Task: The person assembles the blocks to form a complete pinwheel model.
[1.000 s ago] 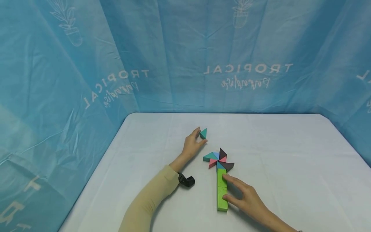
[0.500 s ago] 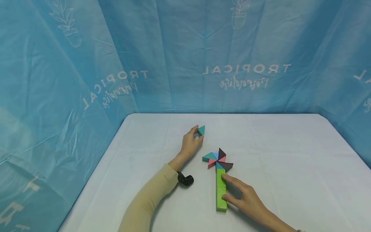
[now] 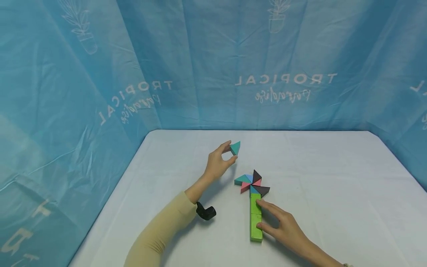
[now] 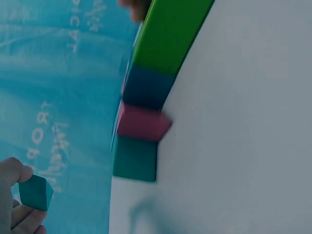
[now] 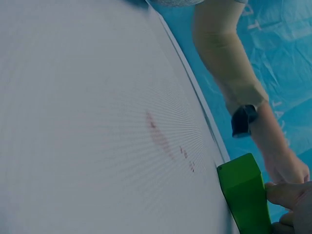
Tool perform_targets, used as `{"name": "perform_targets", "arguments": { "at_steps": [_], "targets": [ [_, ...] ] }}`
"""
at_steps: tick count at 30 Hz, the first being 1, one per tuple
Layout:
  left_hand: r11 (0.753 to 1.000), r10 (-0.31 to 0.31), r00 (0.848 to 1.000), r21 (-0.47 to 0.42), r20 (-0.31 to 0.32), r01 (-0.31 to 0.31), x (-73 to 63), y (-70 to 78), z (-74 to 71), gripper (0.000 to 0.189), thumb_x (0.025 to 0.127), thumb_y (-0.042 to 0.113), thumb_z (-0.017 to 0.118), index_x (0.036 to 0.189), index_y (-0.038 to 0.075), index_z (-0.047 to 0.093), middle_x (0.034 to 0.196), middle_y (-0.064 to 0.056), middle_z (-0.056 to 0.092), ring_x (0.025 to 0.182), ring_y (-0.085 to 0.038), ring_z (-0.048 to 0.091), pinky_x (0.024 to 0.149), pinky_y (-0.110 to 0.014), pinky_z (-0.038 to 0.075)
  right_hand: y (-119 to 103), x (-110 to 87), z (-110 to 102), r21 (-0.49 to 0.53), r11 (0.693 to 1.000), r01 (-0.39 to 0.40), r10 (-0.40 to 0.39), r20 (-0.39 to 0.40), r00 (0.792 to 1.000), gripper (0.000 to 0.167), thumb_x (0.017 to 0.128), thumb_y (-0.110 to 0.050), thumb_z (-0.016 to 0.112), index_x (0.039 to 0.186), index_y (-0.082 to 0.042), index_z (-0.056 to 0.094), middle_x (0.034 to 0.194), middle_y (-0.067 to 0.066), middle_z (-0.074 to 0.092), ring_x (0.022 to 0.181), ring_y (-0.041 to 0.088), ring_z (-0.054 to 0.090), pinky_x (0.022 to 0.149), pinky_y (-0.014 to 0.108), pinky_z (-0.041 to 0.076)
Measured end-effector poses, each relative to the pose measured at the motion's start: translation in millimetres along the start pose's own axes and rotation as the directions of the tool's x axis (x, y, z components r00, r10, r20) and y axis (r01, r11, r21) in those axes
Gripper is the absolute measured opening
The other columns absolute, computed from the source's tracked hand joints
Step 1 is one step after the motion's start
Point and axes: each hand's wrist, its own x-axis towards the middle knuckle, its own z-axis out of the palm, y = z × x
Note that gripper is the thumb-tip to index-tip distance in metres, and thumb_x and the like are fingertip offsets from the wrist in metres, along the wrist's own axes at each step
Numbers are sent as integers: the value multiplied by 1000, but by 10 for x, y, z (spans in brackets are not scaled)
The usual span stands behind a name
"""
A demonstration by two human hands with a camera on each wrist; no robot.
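My left hand (image 3: 217, 163) pinches a teal triangular block (image 3: 235, 148) between thumb and fingers, raised over the far middle of the table. In the left wrist view the same teal block (image 4: 34, 192) shows at lower left. Nearer me lies a pinwheel of triangular blocks: teal (image 3: 241, 180), light blue, dark brown (image 3: 256, 177), pink (image 3: 245, 186) and blue (image 3: 254, 190). Below it, two green blocks (image 3: 255, 227) line up end to end like a stem. My right hand (image 3: 287, 227) rests beside them, index fingertip and thumb tip at their right side, fingers loosely extended.
A white cloth covers the table (image 3: 333, 178). Blue printed curtains (image 3: 213, 66) hang behind it and at both sides. A black wrist camera (image 3: 206, 212) juts from the left sleeve, left of the green blocks.
My left hand has closed on the teal triangular block and lifted it from the table, with its shadow now apart below. The right hand and the pinwheel stay where they were.
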Motion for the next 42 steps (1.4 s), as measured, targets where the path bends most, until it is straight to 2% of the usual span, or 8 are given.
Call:
{"name": "perform_targets", "arguments": {
  "at_steps": [7, 15, 21, 26, 31, 34, 38, 42],
  "targets": [
    [999, 33, 998, -3, 57, -33, -405, 258, -44, 58, 84, 14, 73, 134, 0, 49, 115, -13, 65, 109, -25, 60, 95, -43, 45, 0, 8, -7, -22, 1000, -18, 18, 11, 1000, 60, 80, -29, 76, 133, -10, 54, 134, 3, 54, 121, 24, 50, 96, 36, 45],
    [998, 52, 992, -41, 117, -48, -776, 453, -49, 56, 83, 14, 73, 133, 0, 51, 115, -13, 65, 106, -22, 61, 93, -41, 47, 22, 10, -9, -35, 999, -5, 5, 8, 1000, 62, 80, -27, 77, 134, -9, 53, 134, 4, 54, 121, 24, 51, 96, 35, 44],
    [998, 64, 985, -33, 162, -60, -988, 483, 12, 56, 83, 11, 74, 131, -5, 51, 117, -15, 63, 107, -21, 61, 92, -38, 48, 26, 3, -5, -25, 1000, 7, -7, 6, 1000, 61, 80, -27, 77, 134, -9, 53, 134, 4, 53, 121, 25, 51, 98, 28, 42],
    [998, 57, 978, -1, 202, -58, -1159, 436, 81, 55, 82, 11, 74, 129, -6, 51, 118, -16, 63, 108, -21, 60, 92, -34, 48, 24, 7, -9, -38, 999, -10, 10, 12, 1000, 62, 80, -27, 77, 134, -10, 53, 134, 4, 53, 121, 24, 50, 96, 36, 44],
    [993, 25, 972, 102, 234, -50, -1263, 374, 127, 56, 84, 16, 73, 131, -5, 50, 122, -15, 60, 114, -23, 56, 95, -33, 45, 18, 6, -12, -36, 999, -31, 31, 20, 999, 63, 80, -28, 77, 135, -10, 53, 135, 5, 53, 122, 25, 49, 94, 45, 44],
    [983, 48, 970, 163, 237, -89, -1288, 344, 149, 58, 85, 20, 72, 133, -5, 49, 127, -16, 56, 116, -25, 54, 95, -32, 45, 19, 3, -9, -36, 999, -29, 29, 22, 999, 63, 80, -28, 77, 135, -10, 53, 135, 5, 53, 122, 25, 49, 94, 46, 44],
    [976, 97, 973, 171, 209, -134, -1265, 315, 171, 63, 83, 23, 75, 132, -7, 48, 124, -17, 58, 114, -25, 56, 94, -33, 46, 20, 6, -4, -38, 999, -27, 28, 23, 999, 63, 79, -28, 77, 134, -10, 53, 135, 5, 53, 122, 25, 49, 94, 45, 44],
    [978, 119, 973, 148, 198, -149, -1201, 278, 189, 67, 80, 24, 77, 131, -8, 49, 119, -16, 61, 111, -23, 58, 92, -32, 47, 17, 11, -2, -38, 999, -30, 31, 24, 999, 63, 79, -28, 77, 134, -9, 53, 135, 5, 53, 122, 25, 49, 94, 43, 45]
  ]
}}
